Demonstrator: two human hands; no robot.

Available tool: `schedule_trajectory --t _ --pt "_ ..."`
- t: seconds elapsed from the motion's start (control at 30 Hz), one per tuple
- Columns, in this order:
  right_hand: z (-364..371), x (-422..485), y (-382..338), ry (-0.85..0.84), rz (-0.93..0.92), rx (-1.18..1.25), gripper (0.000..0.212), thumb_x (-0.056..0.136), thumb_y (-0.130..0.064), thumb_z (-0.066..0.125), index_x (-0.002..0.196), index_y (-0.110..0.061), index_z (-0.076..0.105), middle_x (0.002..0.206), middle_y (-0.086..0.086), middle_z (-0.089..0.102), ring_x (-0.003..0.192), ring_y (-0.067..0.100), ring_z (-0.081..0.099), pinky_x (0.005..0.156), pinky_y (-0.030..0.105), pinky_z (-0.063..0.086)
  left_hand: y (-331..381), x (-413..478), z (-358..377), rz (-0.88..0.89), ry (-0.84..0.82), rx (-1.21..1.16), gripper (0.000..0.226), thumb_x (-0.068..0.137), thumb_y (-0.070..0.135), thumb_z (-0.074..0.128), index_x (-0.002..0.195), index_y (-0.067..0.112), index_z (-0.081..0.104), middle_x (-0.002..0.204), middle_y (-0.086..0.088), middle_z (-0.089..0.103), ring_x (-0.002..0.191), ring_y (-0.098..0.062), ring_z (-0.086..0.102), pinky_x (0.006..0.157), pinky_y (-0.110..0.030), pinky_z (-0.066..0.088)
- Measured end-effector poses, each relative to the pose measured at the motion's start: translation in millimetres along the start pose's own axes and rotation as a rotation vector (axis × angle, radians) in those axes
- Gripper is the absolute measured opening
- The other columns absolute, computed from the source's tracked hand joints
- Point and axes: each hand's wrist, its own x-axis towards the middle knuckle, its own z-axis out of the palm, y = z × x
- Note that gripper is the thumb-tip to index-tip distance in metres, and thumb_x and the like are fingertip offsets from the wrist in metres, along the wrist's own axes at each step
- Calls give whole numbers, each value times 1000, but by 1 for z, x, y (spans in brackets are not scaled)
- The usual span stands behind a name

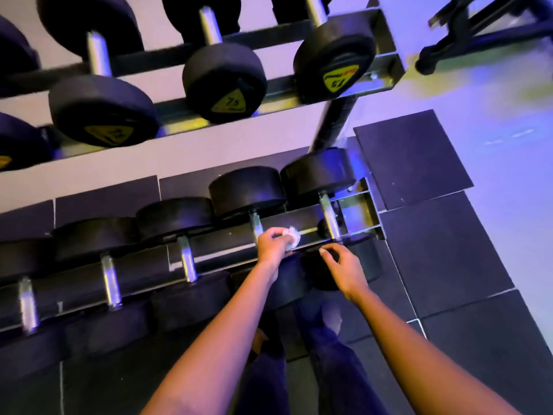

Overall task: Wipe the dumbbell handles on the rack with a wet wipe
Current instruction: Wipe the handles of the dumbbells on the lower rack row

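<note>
The wet wipe (294, 235) is bunched in the left hand (273, 244), just beside a dumbbell handle (256, 226) on the lower rack (299, 217). I think it is best to wrap the wipe fully around the bar and slide it along. The left fingers curl on the wipe; the right hand (344, 269) is loosely bent and holds nothing.

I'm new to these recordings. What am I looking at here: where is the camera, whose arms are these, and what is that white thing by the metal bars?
No machine here. The single picture comes from a camera worn on a person's head, looking down at their own bare arms. In front stands a two-tier dumbbell rack holding black dumbbells with metal handles. The left hand grips a crumpled white wet wipe right beside the handle of the second dumbbell from the right on the lower tier. The right hand holds nothing, its fingers loosely curled above the end dumbbell.
</note>
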Motion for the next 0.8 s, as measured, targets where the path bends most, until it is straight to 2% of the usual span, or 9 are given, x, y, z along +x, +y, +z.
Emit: schedule_trajectory --t 0.07,0.2,0.3,0.4,0.5,0.57,0.67,0.7,0.8 --pt "-19 2 4 27 4 -4 22 94 -28 54 108 -14 65 111 7 66 104 23 59 80 27 40 2 -4 19 34 10 34 27 80 -7 58 75 19 51 74 2 53 67 -11 51 56 -18 42" --pt "-44 18 27 43 -54 -64 22 92 -26 58 108 -13 64 114 5 62 110 22 56 90 26 38 -6 2 58 200 0 135 29 81 -11 57 89 14 44 74 0 52 64 -5 47 58 -10 37" --pt "-53 38 54 52 -131 -118 23 87 -21 64 109 -12 63 115 5 57 115 21 50 98 25 33 -22 19 83 322 1 305 23 76 -8 62 86 12 53 75 0 56 67 -7 50 61 -8 36" --pt "-52 74 89 44 -136 -137 35 88 -24 63 120 -12 58 129 7 48 127 23 41 108 31 29 -46 51 111 409 -41 470 22 70 -6 68 84 11 64 82 -3 62 75 -15 55 66 -14 39" --pt "-42 101 119 -33 -63 -106 45 89 -45 52 128 -22 51 142 0 37 138 21 28 110 46 27 -63 86 119 654 -236 819 13 76 4 63 86 8 71 92 -6 65 84 -13 56 76 -16 38" --pt "-37 110 136 -22 -91 -76 58 81 -62 39 124 -25 53 139 -2 40 137 23 29 108 49 30 -66 112 122 823 -414 1057 20 77 16 58 87 7 73 92 -7 67 86 -13 55 77 -17 36" --pt "-31 108 146 58 -170 -71 58 83 -60 33 116 -19 55 130 -1 48 134 27 34 106 50 32 -69 138 126 1019 -578 1345 23 78 23 56 87 11 74 90 -1 70 87 -13 51 75 -23 42" --pt "-31 108 145 72 -178 -77 57 84 -59 33 115 -17 55 130 0 49 134 27 34 106 51 32 -68 141 132 1014 -596 1454 22 79 24 56 88 14 73 90 2 69 88 -16 52 74 -26 44" --pt "-31 108 143 79 -181 -73 54 86 -54 32 115 -14 54 130 0 50 136 26 32 107 51 31 -63 144 155 806 -549 1757 20 86 24 50 94 17 67 98 1 60 100 -22 51 82 -30 38"
